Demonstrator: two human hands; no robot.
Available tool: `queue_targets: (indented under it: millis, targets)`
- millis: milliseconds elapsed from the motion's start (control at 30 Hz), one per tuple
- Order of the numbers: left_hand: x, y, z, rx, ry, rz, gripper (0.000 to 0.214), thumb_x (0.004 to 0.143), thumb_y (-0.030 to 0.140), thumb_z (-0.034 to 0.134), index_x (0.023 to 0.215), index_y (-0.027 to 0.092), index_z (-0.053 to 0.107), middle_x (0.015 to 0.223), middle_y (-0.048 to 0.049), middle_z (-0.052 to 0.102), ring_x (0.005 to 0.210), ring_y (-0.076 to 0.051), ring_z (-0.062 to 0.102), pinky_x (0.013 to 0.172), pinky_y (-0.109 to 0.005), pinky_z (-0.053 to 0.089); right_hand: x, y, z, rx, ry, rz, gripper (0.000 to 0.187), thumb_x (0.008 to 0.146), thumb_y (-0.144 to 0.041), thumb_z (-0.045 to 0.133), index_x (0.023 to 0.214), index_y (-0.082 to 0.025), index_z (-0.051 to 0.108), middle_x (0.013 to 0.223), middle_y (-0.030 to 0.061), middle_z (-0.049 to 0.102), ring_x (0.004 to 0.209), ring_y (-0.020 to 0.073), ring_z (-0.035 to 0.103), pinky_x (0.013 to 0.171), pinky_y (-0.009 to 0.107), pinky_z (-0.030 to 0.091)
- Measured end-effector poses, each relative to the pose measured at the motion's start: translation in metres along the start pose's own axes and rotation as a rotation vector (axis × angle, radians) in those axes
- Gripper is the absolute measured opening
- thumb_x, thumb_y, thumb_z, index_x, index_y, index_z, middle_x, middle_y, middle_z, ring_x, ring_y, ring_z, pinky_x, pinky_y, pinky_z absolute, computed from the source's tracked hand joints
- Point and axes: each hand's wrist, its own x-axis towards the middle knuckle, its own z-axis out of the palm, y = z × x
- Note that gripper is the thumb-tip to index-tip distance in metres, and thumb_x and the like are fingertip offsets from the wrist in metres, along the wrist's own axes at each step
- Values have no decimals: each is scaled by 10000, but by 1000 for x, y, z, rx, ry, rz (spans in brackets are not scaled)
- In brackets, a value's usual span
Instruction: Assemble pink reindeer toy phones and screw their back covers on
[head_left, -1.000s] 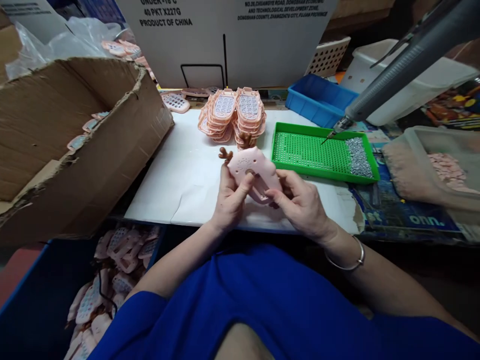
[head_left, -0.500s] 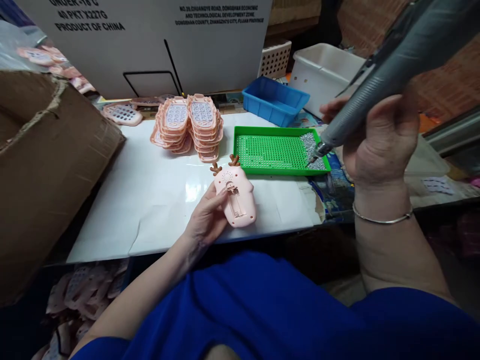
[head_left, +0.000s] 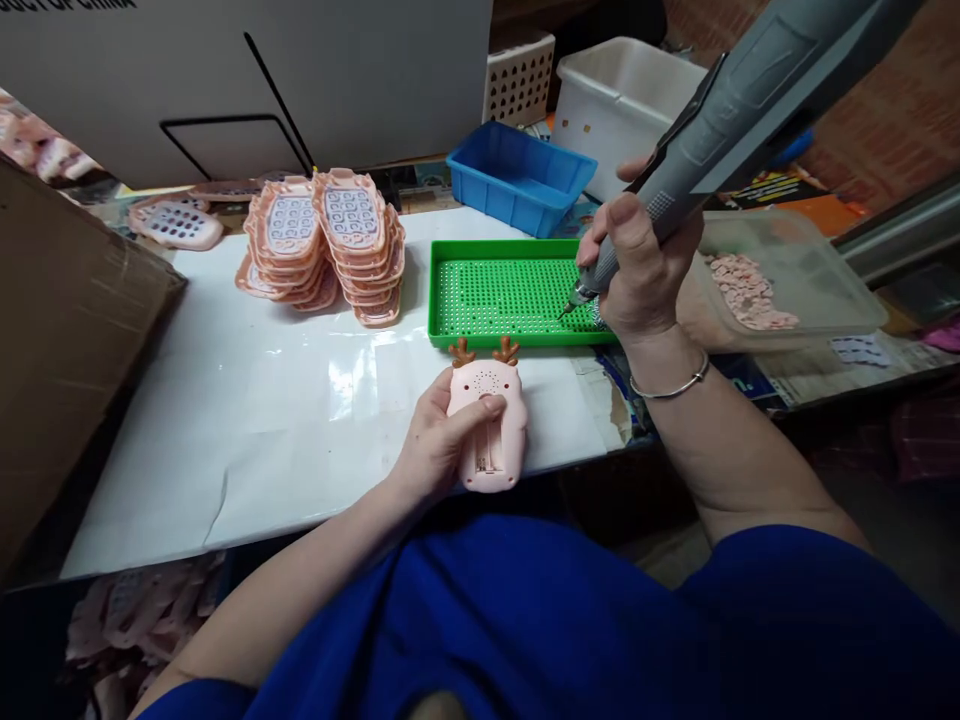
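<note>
My left hand (head_left: 439,435) grips a pink toy phone (head_left: 511,425) with brown antlers, its back facing up. The thumb lies across the top of the open battery compartment, and screw holes show near the corners. My right hand (head_left: 645,255) is wrapped around a grey electric screwdriver (head_left: 694,135), tilted so its tip points down and left. That tip is over the green perforated tray (head_left: 491,338), beyond the toy phone and apart from it. Small silvery screws at the tray's right end are mostly hidden behind my right hand.
Stacked pink shell halves (head_left: 289,235) with keypads stand left of the tray. Behind it sit a blue bin (head_left: 517,185) and a white tub (head_left: 600,100). A translucent box (head_left: 825,290) holding small pink parts is at right. A cardboard box (head_left: 67,330) borders the left.
My right hand has brought the screwdriver left and its tip nearer the toy phone. The toy phone has turned more upright, and my left thumb reaches further across it. The view has shifted right.
</note>
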Motion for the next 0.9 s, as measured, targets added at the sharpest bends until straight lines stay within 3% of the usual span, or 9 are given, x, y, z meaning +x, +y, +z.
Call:
queue_targets:
  millis: [133,267,400,567,767,900]
  targets:
    - [0,0,2,38,19,6,425,591,287,852,939,154,647,769,-8,680,662,-144,625,629,-255,520,0,7,0,-181,-43,97,691,829,-829,378,1305,-329,419,695,-12,595,670,172,534,659,354,429]
    - [0,1,3,40,31,14,439,583,300,856,936,161,635,765,4,676,652,-135,615,613,-247,511,1,16,-1,-246,-79,80,740,848,-831,291,1390,-333,364,664,-6,585,714,190,565,683,364,422]
    - [1,0,3,57,43,52,434,587,304,853,926,159,624,763,10,669,656,-124,604,617,-237,501,1,14,-2,-246,-56,95,811,796,-875,288,1376,-319,391,686,-2,604,742,196,574,700,363,428]
    - [2,-3,2,55,49,71,454,573,310,847,939,164,624,789,5,672,675,-138,610,640,-261,506,-2,7,0,-237,-22,127,766,805,-865,312,1355,-343,420,631,-6,573,730,207,547,705,378,415]
    - [3,-3,2,42,49,85,447,557,311,845,900,165,598,756,11,659,658,-136,604,632,-262,501,-2,17,0,-261,-72,-6,826,780,-901,229,1366,-343,396,713,8,611,705,198,527,667,377,401]
    - [3,-4,2,24,40,97,449,550,300,836,901,161,593,748,17,655,653,-127,598,622,-248,492,2,2,2,-222,-21,-41,794,743,-930,238,1245,-350,440,810,20,614,655,174,504,603,358,419]
